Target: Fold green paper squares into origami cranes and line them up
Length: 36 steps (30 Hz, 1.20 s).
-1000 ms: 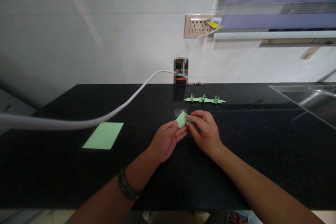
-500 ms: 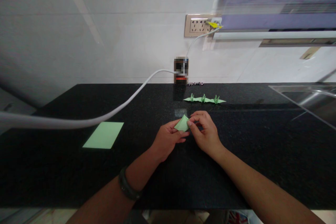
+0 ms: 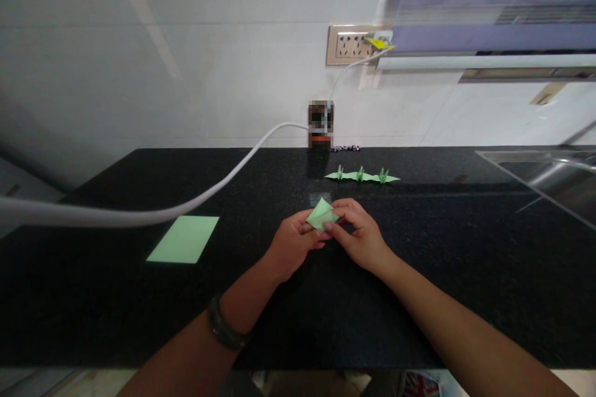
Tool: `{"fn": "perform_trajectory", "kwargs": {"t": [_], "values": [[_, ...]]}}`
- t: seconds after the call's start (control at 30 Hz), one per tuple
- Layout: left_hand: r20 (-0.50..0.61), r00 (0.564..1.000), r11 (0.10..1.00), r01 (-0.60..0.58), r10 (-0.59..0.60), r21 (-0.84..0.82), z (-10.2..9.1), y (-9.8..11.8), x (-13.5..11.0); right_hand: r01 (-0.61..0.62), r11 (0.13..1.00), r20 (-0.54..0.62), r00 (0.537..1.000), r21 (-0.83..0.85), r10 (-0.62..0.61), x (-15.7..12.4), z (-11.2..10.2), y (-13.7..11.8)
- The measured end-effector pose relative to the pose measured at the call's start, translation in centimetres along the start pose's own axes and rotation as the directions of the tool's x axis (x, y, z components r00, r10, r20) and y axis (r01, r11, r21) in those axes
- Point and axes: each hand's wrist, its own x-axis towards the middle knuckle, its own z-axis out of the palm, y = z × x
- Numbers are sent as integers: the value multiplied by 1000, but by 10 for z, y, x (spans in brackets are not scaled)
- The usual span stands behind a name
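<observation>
Both hands hold one small folded piece of light green paper above the black counter. My left hand is closed on its left side and lower edge, with fingers partly behind it. On the right side, my right hand pinches the paper, the thumb lying over its lower front. Farther back, three folded green paper cranes stand side by side in a row, their wings touching. A flat green sheet of paper lies on the counter to the left.
A white cable arches across the left side to a pixelated upright object against the wall. A beaded strand lies beside that object. The metal sink is at the right, and a wall socket sits above.
The folded paper now shows a flatter diamond shape with a flap folded across its lower front. My right hand has shifted slightly left, its thumb moving onto the lower part of the paper.
</observation>
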Motion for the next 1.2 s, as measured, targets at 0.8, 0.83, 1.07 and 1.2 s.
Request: {"fn": "perform_trajectory", "kwargs": {"t": [0.8,0.83,1.07,1.2], "values": [[14,1000,996,-11,12,-94,-6,-1,3,325,910,293,924,-257,-247,1,-16,-12],[9,1000,997,-19,19,-81,-5,0,3,318,921,281,926,-225,-251,1,-16,-14],[-33,993,976,-110,118,187,-8,-3,4,-52,998,-41,998,23,53,-1,-4,-10],[-3,974,894,-205,225,399,-6,-2,0,-270,956,-40,960,118,276,-2,5,-1]]}}
